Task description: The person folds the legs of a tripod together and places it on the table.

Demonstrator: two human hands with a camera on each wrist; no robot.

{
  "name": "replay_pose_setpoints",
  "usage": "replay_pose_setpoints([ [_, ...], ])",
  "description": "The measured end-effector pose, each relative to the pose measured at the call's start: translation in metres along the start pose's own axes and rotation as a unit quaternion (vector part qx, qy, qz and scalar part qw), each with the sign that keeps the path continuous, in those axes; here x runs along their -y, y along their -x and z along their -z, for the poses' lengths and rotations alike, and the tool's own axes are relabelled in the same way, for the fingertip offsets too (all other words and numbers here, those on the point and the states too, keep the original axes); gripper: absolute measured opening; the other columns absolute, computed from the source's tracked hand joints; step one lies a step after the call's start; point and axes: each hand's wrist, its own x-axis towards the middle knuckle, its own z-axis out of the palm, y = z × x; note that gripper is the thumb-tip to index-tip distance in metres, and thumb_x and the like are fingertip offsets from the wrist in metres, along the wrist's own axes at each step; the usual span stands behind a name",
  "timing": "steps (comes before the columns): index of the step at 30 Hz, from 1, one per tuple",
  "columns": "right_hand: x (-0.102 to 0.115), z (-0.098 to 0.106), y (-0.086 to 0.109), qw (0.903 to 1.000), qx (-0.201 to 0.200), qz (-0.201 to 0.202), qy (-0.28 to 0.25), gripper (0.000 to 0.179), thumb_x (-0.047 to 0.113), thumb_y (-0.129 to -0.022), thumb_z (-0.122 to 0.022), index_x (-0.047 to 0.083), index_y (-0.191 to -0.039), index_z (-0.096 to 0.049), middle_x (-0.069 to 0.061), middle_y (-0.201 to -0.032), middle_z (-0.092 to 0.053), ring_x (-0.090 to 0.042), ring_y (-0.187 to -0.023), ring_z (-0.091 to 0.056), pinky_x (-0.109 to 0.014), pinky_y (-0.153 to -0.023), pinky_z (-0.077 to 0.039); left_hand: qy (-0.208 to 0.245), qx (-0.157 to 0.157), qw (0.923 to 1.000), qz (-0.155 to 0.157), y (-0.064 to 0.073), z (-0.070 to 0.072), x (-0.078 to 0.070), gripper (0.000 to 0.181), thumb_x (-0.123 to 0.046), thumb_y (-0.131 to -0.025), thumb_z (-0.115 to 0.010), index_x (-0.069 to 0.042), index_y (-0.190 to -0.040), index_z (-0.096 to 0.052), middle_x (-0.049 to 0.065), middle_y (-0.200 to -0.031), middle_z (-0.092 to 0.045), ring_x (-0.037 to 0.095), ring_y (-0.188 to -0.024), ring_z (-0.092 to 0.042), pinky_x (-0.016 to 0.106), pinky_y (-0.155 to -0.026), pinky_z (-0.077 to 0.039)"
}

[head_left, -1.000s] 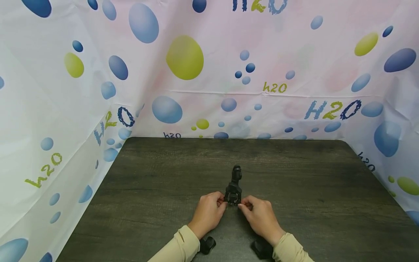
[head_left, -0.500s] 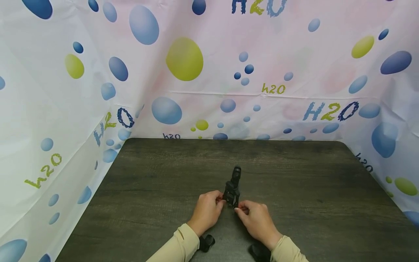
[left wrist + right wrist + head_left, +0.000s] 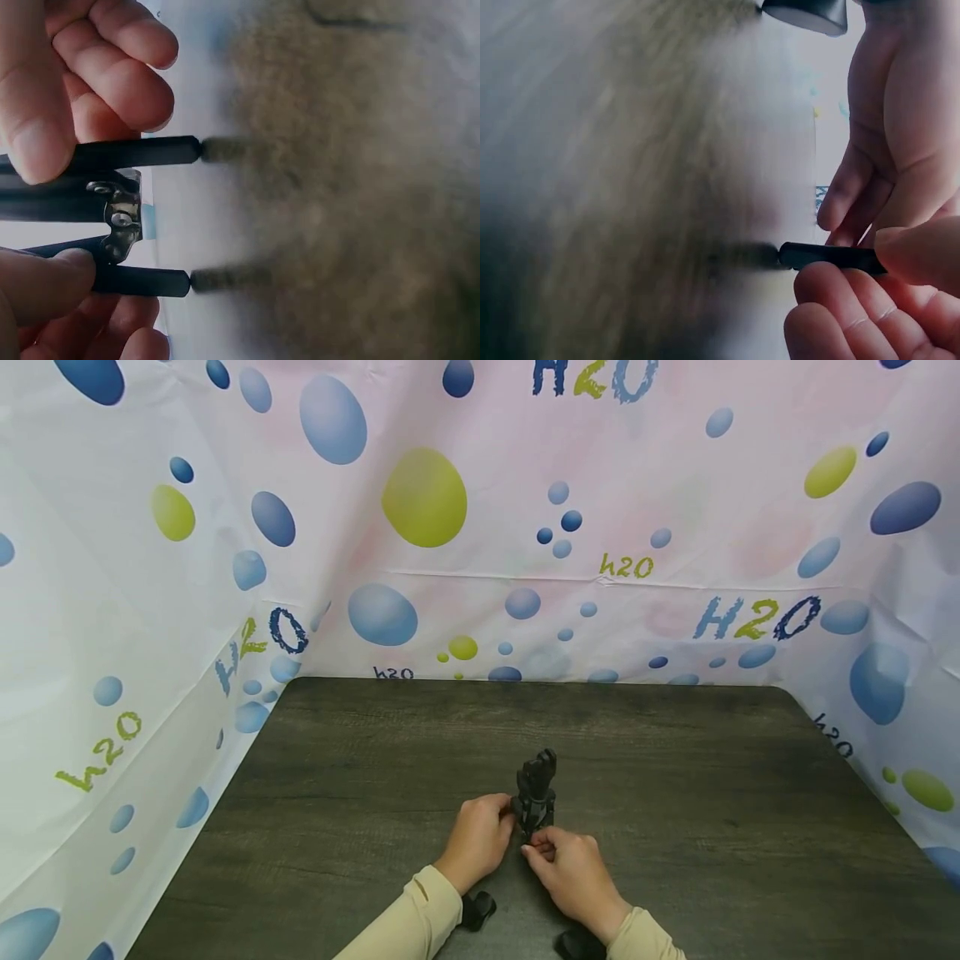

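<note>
A small black tripod (image 3: pixel 536 793) stands on the table between my hands in the head view, its head up. My left hand (image 3: pixel 476 835) pinches one of its legs (image 3: pixel 150 152) on the left side, and the left wrist view shows thumb and fingers on it. My right hand (image 3: pixel 570 870) pinches another leg (image 3: pixel 829 256) at the near side, clearly seen in the right wrist view. Between the spread legs in the left wrist view sits a metal hinge bracket (image 3: pixel 121 219). The leg tips touch the table surface. The tripod's upper details are too small to tell.
A dark wood-grain table (image 3: pixel 360 743) spreads around the hands. Behind and beside it hangs a white sheet (image 3: pixel 637 468) with coloured drops. Black wrist-worn devices (image 3: pixel 477 910) show under the sleeves.
My right hand has moved left and nearer to me with its leg. The tripod has turned, so its head shows a wider side. My left hand has barely moved.
</note>
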Motion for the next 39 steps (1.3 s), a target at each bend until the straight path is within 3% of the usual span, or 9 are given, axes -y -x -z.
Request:
replay_pose_setpoints([
  [8, 0.003, -0.001, 0.0, 0.9999, 0.01, -0.011, -0.002, 0.01, 0.014, -0.088, -0.078, 0.006, -0.089, -0.073, 0.002, -0.078, -0.071, -0.007, -0.069, -0.068, -0.022, -0.061, -0.054, 0.0, -0.011, 0.9999, -0.012, -0.002, -0.002, 0.002, 0.006, -0.001, -0.089, -0.073, -0.007, -0.087, -0.072, 0.002, -0.082, -0.07, 0.017, -0.077, -0.068, 0.032, -0.066, -0.055],
  [13, 0.0, 0.012, 0.001, 0.9993, 0.027, -0.023, -0.01, 0.011, 0.014, -0.088, -0.079, 0.007, -0.091, -0.073, 0.003, -0.081, -0.071, -0.006, -0.069, -0.068, -0.021, -0.061, -0.054, 0.006, -0.005, 0.9999, 0.007, 0.004, 0.002, -0.001, 0.011, -0.002, -0.09, -0.072, -0.003, -0.101, -0.074, 0.007, -0.094, -0.073, 0.021, -0.087, -0.07, 0.034, -0.073, -0.057],
  [18, -0.008, 0.027, -0.003, 0.998, -0.01, -0.054, 0.031, 0.012, 0.013, -0.085, -0.081, 0.012, -0.086, -0.069, 0.008, -0.077, -0.066, -0.005, -0.067, -0.065, -0.026, -0.062, -0.054, 0.022, 0.036, 0.9984, 0.037, 0.016, 0.018, -0.006, 0.019, -0.006, -0.088, -0.077, -0.001, -0.106, -0.074, 0.007, -0.097, -0.073, 0.018, -0.087, -0.069, 0.033, -0.072, -0.057],
  [24, -0.018, 0.031, -0.01, 0.9962, -0.04, -0.052, 0.057, 0.016, 0.009, -0.085, -0.08, 0.006, -0.099, -0.071, -0.001, -0.09, -0.072, -0.017, -0.081, -0.07, -0.035, -0.069, -0.057, 0.063, 0.093, 0.9932, 0.03, 0.026, 0.026, -0.013, 0.02, -0.012, -0.087, -0.08, -0.004, -0.104, -0.075, 0.003, -0.096, -0.074, 0.01, -0.083, -0.068, 0.026, -0.07, -0.056],
  [28, -0.019, 0.029, -0.011, 0.9975, -0.034, -0.035, 0.05, 0.02, 0.006, -0.086, -0.078, 0.006, -0.106, -0.074, -0.003, -0.095, -0.074, -0.02, -0.086, -0.071, -0.036, -0.07, -0.058, 0.076, 0.092, 0.9926, 0.023, 0.025, 0.024, -0.018, 0.019, -0.013, -0.086, -0.08, -0.004, -0.102, -0.075, 0.002, -0.092, -0.073, 0.008, -0.08, -0.067, 0.024, -0.067, -0.055],
  [39, -0.018, 0.027, -0.011, 0.9977, -0.022, -0.045, 0.047, 0.013, 0.007, -0.088, -0.077, 0.009, -0.1, -0.076, 0.002, -0.09, -0.074, -0.014, -0.081, -0.07, -0.034, -0.07, -0.057, 0.076, 0.065, 0.9947, 0.025, 0.022, 0.017, -0.021, 0.01, -0.008, -0.087, -0.079, -0.005, -0.096, -0.076, -0.002, -0.083, -0.072, 0.003, -0.072, -0.065, 0.022, -0.06, -0.053],
])
